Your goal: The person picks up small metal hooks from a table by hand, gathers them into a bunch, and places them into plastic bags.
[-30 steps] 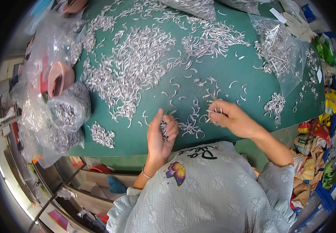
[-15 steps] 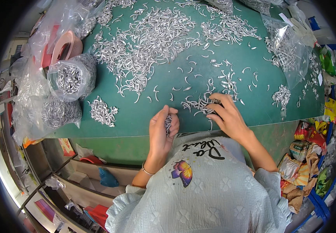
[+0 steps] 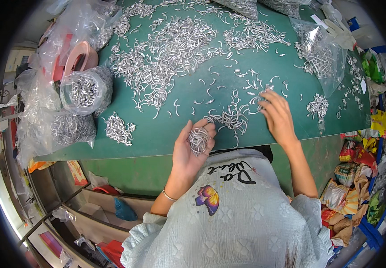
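Observation:
My left hand (image 3: 188, 152) is turned palm up near the table's front edge, its fingers curled around a handful of small curved silver metal pieces (image 3: 198, 141). Just beyond its fingertips lies a small loose pile of the same curved pieces (image 3: 232, 118). To the right of that pile, my right hand (image 3: 279, 115) hovers low over the table with its fingers bent and somewhat blurred. A few silver bits (image 3: 269, 88) show at its fingertips; whether they are held or lie on the table I cannot make out.
A broad heap of silver pieces (image 3: 166, 53) covers the back of the green table (image 3: 157, 129). Smaller piles lie left (image 3: 119, 128) and right (image 3: 318, 106). Filled clear bags (image 3: 86, 89) and a pink basket (image 3: 86, 56) stand at left; another clear bag (image 3: 320, 58) lies at right.
My left hand has turned and loosened, so its handful of pieces shows more. My right hand has left the small pile, moving right and away from me. The view has shifted slightly.

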### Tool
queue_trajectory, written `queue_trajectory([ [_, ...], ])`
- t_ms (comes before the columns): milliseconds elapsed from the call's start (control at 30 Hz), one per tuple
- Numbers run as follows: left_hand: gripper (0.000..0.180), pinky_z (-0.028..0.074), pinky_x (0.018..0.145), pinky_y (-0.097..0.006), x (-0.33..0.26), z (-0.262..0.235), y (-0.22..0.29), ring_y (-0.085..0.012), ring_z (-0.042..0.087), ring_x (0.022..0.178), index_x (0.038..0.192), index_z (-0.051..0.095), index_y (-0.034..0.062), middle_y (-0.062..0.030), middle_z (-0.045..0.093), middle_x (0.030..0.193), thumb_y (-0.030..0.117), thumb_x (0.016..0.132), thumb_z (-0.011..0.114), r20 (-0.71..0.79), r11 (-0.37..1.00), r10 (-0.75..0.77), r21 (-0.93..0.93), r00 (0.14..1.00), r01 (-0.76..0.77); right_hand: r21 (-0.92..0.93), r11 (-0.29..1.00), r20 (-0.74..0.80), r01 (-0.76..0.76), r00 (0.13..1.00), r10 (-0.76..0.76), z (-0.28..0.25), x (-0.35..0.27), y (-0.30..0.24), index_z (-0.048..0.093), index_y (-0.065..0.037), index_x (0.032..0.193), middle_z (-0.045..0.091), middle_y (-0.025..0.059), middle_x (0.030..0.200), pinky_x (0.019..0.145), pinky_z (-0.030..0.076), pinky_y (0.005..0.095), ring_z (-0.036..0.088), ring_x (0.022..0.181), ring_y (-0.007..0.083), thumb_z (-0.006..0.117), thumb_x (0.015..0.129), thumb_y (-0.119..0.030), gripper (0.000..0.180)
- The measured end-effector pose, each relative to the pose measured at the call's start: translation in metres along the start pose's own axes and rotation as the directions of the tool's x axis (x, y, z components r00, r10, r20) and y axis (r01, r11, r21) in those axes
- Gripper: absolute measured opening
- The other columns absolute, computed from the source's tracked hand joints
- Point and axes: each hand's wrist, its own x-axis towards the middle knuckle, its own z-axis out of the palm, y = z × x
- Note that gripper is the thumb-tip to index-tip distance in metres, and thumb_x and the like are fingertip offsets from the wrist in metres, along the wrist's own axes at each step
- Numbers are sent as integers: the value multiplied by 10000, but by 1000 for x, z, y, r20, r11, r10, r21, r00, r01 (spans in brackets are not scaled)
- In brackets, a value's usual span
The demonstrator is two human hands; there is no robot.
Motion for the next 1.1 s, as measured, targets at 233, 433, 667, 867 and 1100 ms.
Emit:
queue_trajectory([
  [233, 464, 191, 1061, -432, 6, 32, -15, -314, 212, 1294, 1258, 336, -46, -212, 262, 1366, 284, 939, 271, 251, 988, -16, -147, 968, 54, 417, 886, -40, -202, 970, 240, -13, 0, -30, 585, -16, 939, 556, 110, 1041, 861, 380, 322, 505, 1029, 254, 555, 773, -14, 168],
  [433, 515, 187, 1063, -440, 8, 52, -18, -318, 191, 1301, 1255, 348, -45, -206, 227, 1383, 350, 938, 255, 330, 993, -20, -106, 944, 58, 900, 366, 81, -236, 917, 392, 7, 2, -65, 467, 26, 1125, 512, 120, 1131, 906, 365, 295, 487, 1055, 194, 418, 912, -128, 268],
  [667, 498, 308, 996, -333, 25, 56, -39, -236, 428, 1152, 1125, 491, -32, -178, 481, 1198, 353, 945, 230, 295, 836, 341, 340, 893, -432, 966, -215, 232, -143, 844, 484, 24, 36, -105, 300, 25, 1263, 364, 166, 1287, 983, 304, 349, 358, 1196, 240, 252, 955, -319, 464],
  [867, 336, 291, 980, -321, 36, 68, -60, -263, 428, 1148, 1162, 478, 2, -140, 482, 1201, 168, 896, 357, 591, 119, 552, 642, 588, -757, 912, -396, 330, -110, 770, 546, 28, 55, -114, 392, 18, 1188, 479, 131, 1133, 927, 377, 340, 471, 1057, 234, 277, 952, -331, 436],
  [1100, 376, 194, 1021, -396, 26, 67, -55, -309, 341, 1222, 1193, 443, 16, -164, 407, 1266, 29, 818, 421, 818, -346, 472, 515, 328, -784, 728, -578, 583, -369, 777, 238, 29, 44, -90, 278, -52, 1255, 310, 125, 1282, 998, 205, 343, 292, 1184, 238, 206, 929, -402, 484],
])
